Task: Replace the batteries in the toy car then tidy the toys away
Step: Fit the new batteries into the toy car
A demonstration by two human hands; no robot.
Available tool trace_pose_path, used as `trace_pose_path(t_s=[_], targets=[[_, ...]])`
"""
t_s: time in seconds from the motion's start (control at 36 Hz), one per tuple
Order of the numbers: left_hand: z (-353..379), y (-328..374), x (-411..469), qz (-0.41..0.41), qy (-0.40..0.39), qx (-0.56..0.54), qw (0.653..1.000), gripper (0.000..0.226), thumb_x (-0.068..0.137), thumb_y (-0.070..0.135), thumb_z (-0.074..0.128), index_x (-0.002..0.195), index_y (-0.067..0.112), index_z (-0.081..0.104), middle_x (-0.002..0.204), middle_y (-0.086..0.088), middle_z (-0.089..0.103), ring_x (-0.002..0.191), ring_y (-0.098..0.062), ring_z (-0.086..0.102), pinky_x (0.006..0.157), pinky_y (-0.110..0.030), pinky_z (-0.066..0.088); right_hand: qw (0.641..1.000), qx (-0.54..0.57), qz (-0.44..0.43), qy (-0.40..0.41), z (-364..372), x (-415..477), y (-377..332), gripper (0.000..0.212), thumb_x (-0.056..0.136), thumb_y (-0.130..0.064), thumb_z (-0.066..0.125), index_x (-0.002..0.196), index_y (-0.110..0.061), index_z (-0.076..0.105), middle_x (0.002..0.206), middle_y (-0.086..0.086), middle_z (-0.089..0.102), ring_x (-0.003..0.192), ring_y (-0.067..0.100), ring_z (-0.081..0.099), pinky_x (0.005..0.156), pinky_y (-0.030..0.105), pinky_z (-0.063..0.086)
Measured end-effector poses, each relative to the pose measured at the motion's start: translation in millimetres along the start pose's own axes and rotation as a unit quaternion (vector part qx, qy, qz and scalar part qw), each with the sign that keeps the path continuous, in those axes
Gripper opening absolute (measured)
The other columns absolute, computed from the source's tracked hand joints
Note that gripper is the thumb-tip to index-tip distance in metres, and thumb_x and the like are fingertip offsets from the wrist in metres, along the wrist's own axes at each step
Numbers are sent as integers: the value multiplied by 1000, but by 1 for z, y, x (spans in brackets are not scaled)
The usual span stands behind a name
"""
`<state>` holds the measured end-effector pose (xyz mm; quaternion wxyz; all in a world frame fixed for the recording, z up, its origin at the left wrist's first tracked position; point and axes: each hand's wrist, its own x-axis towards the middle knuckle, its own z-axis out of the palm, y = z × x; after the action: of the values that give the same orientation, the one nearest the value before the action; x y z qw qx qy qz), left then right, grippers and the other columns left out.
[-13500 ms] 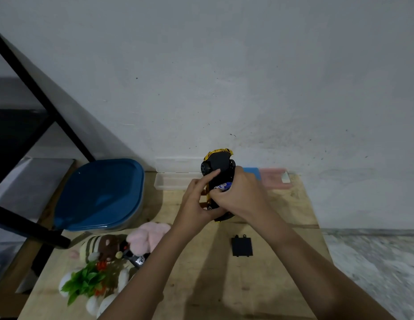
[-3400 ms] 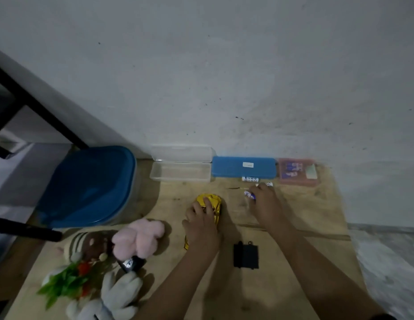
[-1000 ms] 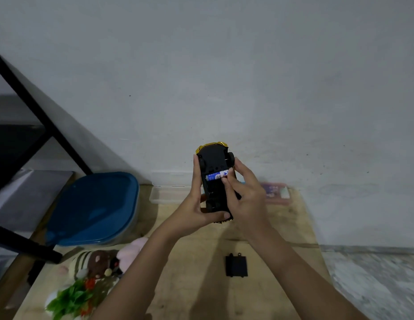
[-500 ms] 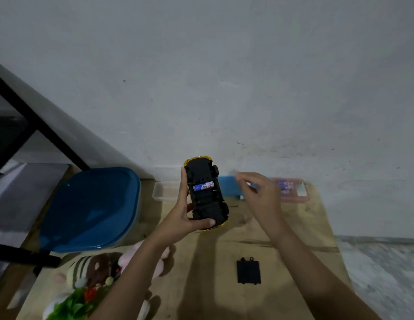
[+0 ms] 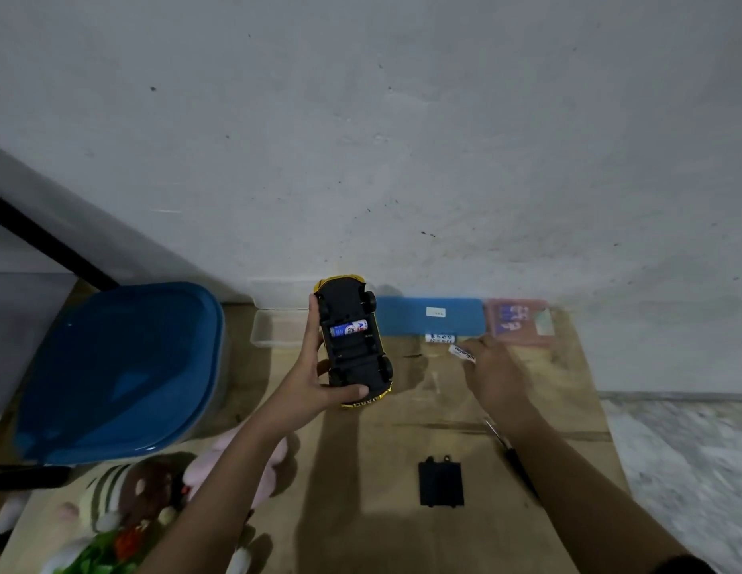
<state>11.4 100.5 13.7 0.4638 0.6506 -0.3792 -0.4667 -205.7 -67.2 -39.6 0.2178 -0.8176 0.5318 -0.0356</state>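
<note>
My left hand (image 5: pixel 315 381) holds the yellow toy car (image 5: pixel 355 345) upside down above the table, black underside facing me. One blue-and-white battery (image 5: pixel 349 328) lies in its open compartment. My right hand (image 5: pixel 491 372) reaches toward the back of the table, its fingertips pinching a white battery (image 5: pixel 462 352). Another white battery (image 5: pixel 440 338) lies loose just beyond it. The black battery cover (image 5: pixel 440 483) rests on the wooden table (image 5: pixel 361 511) near me. A screwdriver (image 5: pixel 511 451) lies partly under my right forearm.
A large bin with a blue lid (image 5: pixel 116 370) stands at the left. Plush toys (image 5: pixel 154 490) and a green plastic plant (image 5: pixel 108 551) lie at front left. Along the wall sit a clear open box (image 5: pixel 278 331), a blue case (image 5: pixel 429 316) and a pink box (image 5: pixel 518 321).
My right hand left the car after seating one battery and dropped to the table, where it now pinches a white battery. My left hand lowered the car slightly.
</note>
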Motion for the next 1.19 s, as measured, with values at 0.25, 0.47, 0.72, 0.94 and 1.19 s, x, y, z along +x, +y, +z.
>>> trace_pose_path(t_s=[0.25,0.47,0.72,0.94,1.19], targets=[[17,16,4,9,-16,1,1000,127,73,5,80,139,56,-17,143,35,23,122,14,44,92,-10,42,966,248,-41,57,-23,-11,-35,17,95,-16,50,106,-6,57,95,1,54,88,17,54,70,14,41],[36,45,0,40,-29,10,999,126,73,12,81,137,58,-17,155,19,16,136,2,33,111,-30,36,890,413,-186,46,-79,-32,-95,32,91,-12,57,116,-24,40,96,-11,57,88,3,58,76,21,51],[44,73,-6,58,-68,4,996,123,75,-3,75,131,64,-12,139,33,24,121,-2,50,94,-28,51,902,151,-392,102,-97,-46,-99,23,91,-17,54,114,-17,58,101,0,62,93,14,55,77,30,50],[49,87,-13,66,-52,5,996,123,73,-3,76,129,69,-6,140,18,37,123,-10,51,102,-36,47,883,109,-433,142,-107,-47,-97,22,80,-3,64,100,-10,70,88,5,66,81,20,61,70,29,53],[49,85,-21,67,-54,27,996,122,71,1,79,134,69,0,144,21,33,131,-17,43,100,-44,48,903,153,-385,116,-101,-47,-97,13,72,-10,67,81,-13,76,67,4,64,63,24,60,52,30,52]])
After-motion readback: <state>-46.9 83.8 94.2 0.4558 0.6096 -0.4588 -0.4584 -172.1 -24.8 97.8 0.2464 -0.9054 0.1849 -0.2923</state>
